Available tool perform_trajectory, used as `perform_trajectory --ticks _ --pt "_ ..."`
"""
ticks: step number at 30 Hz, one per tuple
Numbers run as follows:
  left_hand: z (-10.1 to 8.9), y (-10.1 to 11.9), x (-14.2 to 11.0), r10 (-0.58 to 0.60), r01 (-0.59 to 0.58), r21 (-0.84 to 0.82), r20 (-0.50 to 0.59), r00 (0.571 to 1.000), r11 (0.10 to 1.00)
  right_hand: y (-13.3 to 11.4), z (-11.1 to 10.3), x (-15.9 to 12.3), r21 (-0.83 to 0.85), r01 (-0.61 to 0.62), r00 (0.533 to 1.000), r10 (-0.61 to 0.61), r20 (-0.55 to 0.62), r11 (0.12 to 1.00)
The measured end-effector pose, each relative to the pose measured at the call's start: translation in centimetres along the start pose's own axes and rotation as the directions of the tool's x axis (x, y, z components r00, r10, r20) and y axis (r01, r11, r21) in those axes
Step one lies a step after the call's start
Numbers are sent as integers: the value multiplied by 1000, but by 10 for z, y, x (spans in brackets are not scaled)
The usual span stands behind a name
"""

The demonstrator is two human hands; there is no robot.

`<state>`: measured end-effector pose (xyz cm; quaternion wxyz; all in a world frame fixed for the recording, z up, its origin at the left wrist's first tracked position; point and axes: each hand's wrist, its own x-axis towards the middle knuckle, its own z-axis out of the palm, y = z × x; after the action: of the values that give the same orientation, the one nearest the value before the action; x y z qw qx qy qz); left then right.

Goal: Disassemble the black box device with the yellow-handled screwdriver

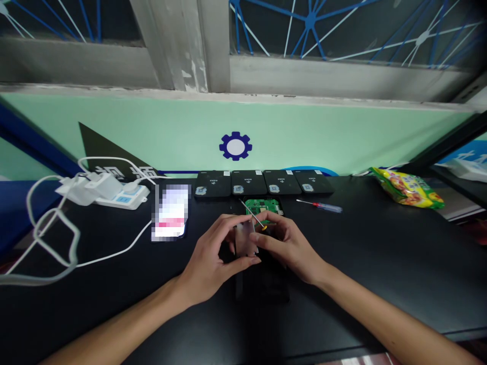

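My left hand [211, 253] grips a small greyish metal plate [245, 239] by its edges, between thumb and fingers. In my right hand [287, 243] is a screwdriver [253, 214], its thin shaft slanting up and left and a yellow collar showing; the handle is mostly hidden. My right thumb touches the plate's right edge. Just behind my fingers lies a green circuit board [264, 204], partly covered by them. Under and in front of my hands, a dark casing [262, 289] lies on the black table, its outline hard to make out.
Several flat black boxes [247, 183] stand in a row along the wall. A second screwdriver [325, 207] with a clear handle lies at right, before a yellow-green snack packet [409, 188]. On the left are a phone [170, 213], a power strip [127, 197] and looped white cables [74, 243].
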<state>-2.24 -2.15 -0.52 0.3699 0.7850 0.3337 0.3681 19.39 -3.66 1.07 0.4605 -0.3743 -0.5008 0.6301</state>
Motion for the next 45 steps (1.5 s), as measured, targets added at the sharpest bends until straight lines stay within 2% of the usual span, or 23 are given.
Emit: perform_trajectory --ticks 6,14,23,30,35,40,45 --pt "0 3 0 -7 7 17 -12 1000 1000 0 2 -1 63 -24 1000 23 15 998" --pt "0 3 -2 46 -44 44 -54 997 998 1 5 -5 176 -9 993 -12 121 984" --pt "0 1 -3 59 -55 71 -59 996 996 3 5 -4 168 18 998 -28 58 986" --pt "0 2 -1 11 -5 170 -35 999 986 -1 -3 -2 15 103 993 -103 -53 995" --pt "1 0 -1 -6 -1 238 29 1000 971 -10 -14 2 -137 78 989 -94 -111 987" --pt "0 0 -1 33 -62 257 117 993 965 -20 -26 3 -308 79 996 -89 -19 948" --pt "-4 2 0 67 -125 295 198 978 947 -23 -31 2 -461 178 984 -152 93 869"
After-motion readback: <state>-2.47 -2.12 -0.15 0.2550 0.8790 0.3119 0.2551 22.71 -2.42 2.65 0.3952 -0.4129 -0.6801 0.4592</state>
